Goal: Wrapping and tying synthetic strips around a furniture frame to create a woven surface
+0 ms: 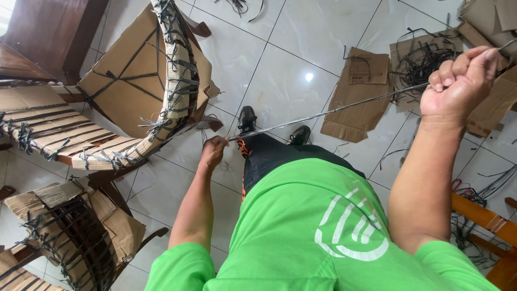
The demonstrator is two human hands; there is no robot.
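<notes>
A thin grey strap (334, 110) runs taut between my two hands. My left hand (213, 150) pinches its lower end, low down beside a cardboard-wrapped chair frame (161, 81) bound with black straps. My right hand (461, 81) is raised at the upper right, fist closed on the strap's other end. I am standing in a green shirt and black trousers, with my black shoes (247, 119) on the white tiled floor.
More cardboard-wrapped furniture pieces (70, 231) stand at the left. Flat cardboard sheets (358, 91) and a pile of loose black straps (423, 59) lie on the tiles at the upper right. An orange wooden frame (484, 221) is at the right edge.
</notes>
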